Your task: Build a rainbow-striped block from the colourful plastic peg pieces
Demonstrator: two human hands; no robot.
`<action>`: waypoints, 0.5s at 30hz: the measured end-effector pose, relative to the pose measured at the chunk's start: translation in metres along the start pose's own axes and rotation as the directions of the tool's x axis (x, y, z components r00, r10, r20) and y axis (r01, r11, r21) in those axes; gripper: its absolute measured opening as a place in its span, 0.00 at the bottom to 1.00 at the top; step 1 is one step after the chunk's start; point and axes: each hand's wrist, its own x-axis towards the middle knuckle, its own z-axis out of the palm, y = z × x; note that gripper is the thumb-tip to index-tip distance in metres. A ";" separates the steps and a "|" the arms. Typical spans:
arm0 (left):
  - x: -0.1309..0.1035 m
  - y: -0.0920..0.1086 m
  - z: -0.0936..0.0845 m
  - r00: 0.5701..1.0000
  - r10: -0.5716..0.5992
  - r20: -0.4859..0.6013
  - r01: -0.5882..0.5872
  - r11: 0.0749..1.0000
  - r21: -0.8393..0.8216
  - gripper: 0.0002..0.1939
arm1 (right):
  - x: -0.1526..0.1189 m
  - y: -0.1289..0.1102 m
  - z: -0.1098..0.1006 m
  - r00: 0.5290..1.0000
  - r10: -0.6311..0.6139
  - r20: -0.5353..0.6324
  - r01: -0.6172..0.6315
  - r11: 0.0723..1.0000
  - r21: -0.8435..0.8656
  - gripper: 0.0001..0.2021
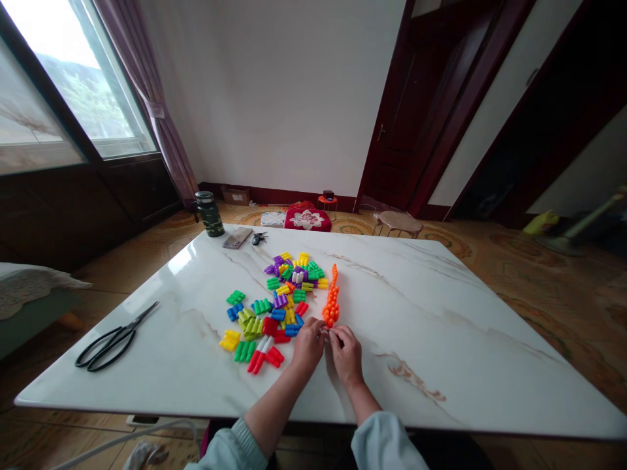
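Both hands meet near the front middle of the table. My left hand [308, 343] and my right hand [347, 352] have their fingers pinched close together, on something too small to make out between the fingertips. Just beyond the fingertips lies an orange beaded piece [332, 303], bulky at its near end and tapering to a narrow far end. Left of my left hand spreads a pile of plastic building blocks in several colours, among them a red block [275, 356], a green block [245, 351] and a yellow block [230, 340].
Black-handled scissors [115, 338] lie at the left of the marble-patterned table [416, 307]. At its far left corner are a camouflage flask [209, 214], a phone [238, 237] and keys [258, 238]. A round stool [399, 222] stands beyond the table.
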 end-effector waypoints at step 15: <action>-0.005 0.004 -0.004 0.998 0.053 0.034 -0.053 0.999 -0.015 0.12 | 0.000 0.002 0.001 1.000 -0.003 0.005 0.003 1.000 -0.007 0.16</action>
